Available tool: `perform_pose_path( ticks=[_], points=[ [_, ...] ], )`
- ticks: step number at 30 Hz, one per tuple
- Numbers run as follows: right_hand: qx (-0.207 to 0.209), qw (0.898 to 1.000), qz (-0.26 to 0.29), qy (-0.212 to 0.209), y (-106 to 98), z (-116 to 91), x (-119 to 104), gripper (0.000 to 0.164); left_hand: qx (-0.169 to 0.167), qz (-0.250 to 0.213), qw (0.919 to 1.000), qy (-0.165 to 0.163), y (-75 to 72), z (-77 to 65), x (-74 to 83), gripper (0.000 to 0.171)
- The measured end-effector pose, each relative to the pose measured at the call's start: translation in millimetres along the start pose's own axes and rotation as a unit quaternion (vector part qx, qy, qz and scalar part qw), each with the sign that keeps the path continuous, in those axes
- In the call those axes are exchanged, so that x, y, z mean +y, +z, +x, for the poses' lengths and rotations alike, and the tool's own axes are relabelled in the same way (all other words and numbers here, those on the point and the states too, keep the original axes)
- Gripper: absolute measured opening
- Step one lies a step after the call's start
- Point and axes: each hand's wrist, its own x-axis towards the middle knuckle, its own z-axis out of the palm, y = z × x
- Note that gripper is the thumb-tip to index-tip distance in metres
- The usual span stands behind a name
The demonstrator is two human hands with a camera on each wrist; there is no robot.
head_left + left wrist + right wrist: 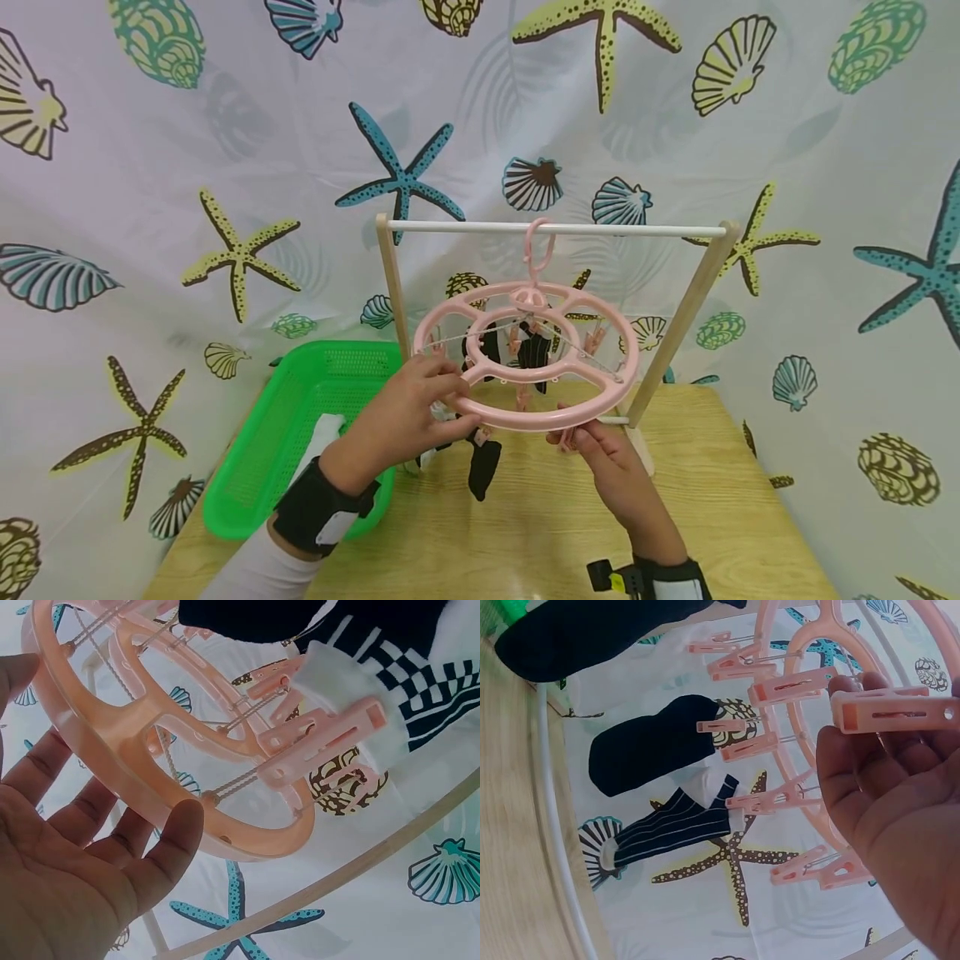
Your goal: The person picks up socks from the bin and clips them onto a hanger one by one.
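Observation:
A pink round clip hanger (551, 421) hangs by its hook from a white rod. My left hand (408, 417) grips the front left of its ring, fingers above and thumb below; the left wrist view shows fingers around the ring (97, 765). Under the front right edge, my right hand (618, 471) holds a pink clothespin (896, 712), which lies across the fingers in the right wrist view. Other pink clips hold a plain black sock (656, 742), a striped sock (679, 829) and a black-and-white checked sock (405, 682). Another black sock (484, 468) hangs low at the front left.
The rod (637, 230) belongs to a wooden stand with a right post (682, 325). On the left of the wooden table (540, 533) sits a green basket (225, 500) with a white cloth item (324, 437) inside. A shell-patterned curtain (300, 167) hangs behind.

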Motion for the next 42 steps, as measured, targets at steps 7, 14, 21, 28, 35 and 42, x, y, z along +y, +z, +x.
perform_pose_path(
  ticks=[7,14,21,28,35,42],
  points=[
    [0.026,0.999,-0.005,0.026,4,-5,0,0.021,-0.015,0.002,0.9998,-0.010,-1.5,-0.5,-2.7,0.017],
    [0.080,0.994,0.015,0.078,8,-13,-1,0.021,-0.015,0.001,0.9998,-0.014,-2.3,-1.3,-3.9,0.018],
    [0.118,0.989,0.067,0.063,13,-18,3,0.022,-0.012,0.005,0.9997,-0.023,0.6,-2.4,-6.0,0.022],
    [0.117,0.989,0.060,0.061,16,-20,5,0.018,-0.014,0.008,0.9993,-0.033,3.3,-4.1,-9.1,0.026],
    [0.156,0.986,0.021,0.061,20,-18,4,0.012,-0.006,0.005,0.9993,-0.036,5.0,-3.4,-9.7,0.024],
    [0.192,0.974,-0.070,0.093,21,-14,2,0.013,-0.002,0.001,0.9995,-0.031,9.0,-5.9,-11.7,0.022]
  ],
)
